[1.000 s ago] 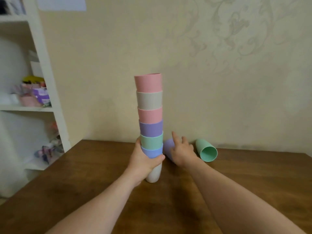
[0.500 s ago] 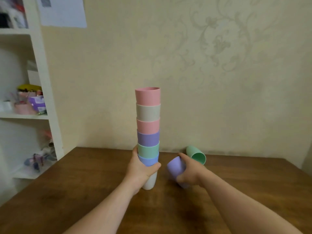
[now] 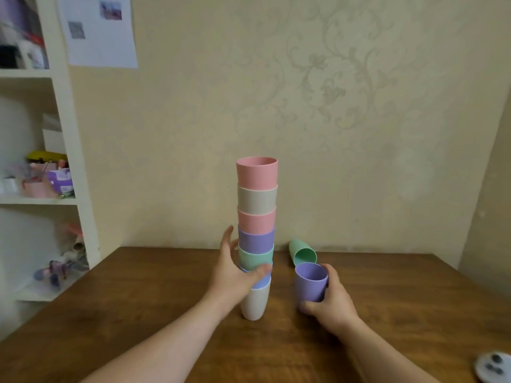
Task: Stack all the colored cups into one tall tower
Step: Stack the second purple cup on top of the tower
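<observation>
A brown wooden bench (image 3: 138,313) runs up to a cream patterned wall, with a white shelf unit (image 3: 69,161) standing off its left edge. Near the middle of the bench, toward the far edge, stands the tower of nested cups (image 3: 257,236): white at the bottom, then blue, green, purple, pink, beige and pink on top, all upright with mouths up. The left hand (image 3: 235,277) wraps the lower part of the tower from its left side, thumb across the front at the blue cup and fingers curled round the back by the green and purple ones, gripping it. Just to the right of the tower the right hand (image 3: 331,299) is closed round a loose purple cup (image 3: 309,283), held mouth up and tilted slightly; whether its base touches the bench cannot be told. Just beyond that cup, a green cup (image 3: 302,252) lies on its side near the far edge, mouth toward the camera.
</observation>
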{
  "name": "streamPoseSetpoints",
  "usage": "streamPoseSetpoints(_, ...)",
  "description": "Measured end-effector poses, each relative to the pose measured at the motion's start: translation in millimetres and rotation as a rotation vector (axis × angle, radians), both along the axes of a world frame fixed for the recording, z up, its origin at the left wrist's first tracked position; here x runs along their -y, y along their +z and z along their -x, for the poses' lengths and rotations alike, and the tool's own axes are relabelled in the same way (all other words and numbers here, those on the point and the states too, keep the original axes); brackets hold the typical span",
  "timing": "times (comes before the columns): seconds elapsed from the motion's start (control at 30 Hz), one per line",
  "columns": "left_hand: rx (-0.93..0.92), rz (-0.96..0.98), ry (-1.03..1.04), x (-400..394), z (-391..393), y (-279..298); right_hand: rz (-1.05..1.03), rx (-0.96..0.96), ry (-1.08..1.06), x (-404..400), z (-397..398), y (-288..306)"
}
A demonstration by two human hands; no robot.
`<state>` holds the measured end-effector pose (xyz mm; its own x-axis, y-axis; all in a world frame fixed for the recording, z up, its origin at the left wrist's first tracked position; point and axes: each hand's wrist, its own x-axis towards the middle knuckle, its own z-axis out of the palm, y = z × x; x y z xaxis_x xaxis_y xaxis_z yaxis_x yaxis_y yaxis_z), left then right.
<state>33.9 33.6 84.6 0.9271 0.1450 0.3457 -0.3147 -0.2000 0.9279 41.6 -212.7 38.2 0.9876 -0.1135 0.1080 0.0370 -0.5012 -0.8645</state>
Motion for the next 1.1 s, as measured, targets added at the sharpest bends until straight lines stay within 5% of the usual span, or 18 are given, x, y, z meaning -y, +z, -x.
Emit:
streamPoseSetpoints(0.23, 0.234, 0.026, 0.061, 13, -8, 125, -0.096, 0.017, -0.004, -8, -3, 23)
streamPoseSetpoints(0.43, 0.188, 0.037, 0.098, 19, -28, 144, -0.178, 0.101, -0.024, -12, -1, 55)
streamPoseSetpoints(0.77, 0.157, 0.099, 0.088, 18, -39, 147, -0.422, 0.605, 0.035, -53, 10, 277)
streamPoseSetpoints(0.9, 0.142, 0.055, 0.088, 19, -39, 148, -0.29, 0.542, 0.183, -88, 5, 319)
streamPoseSetpoints(1.1, 0.185, -0.033, 0.09, 18, -38, 149, -0.08, 0.324, 0.327, -116, -14, 297)
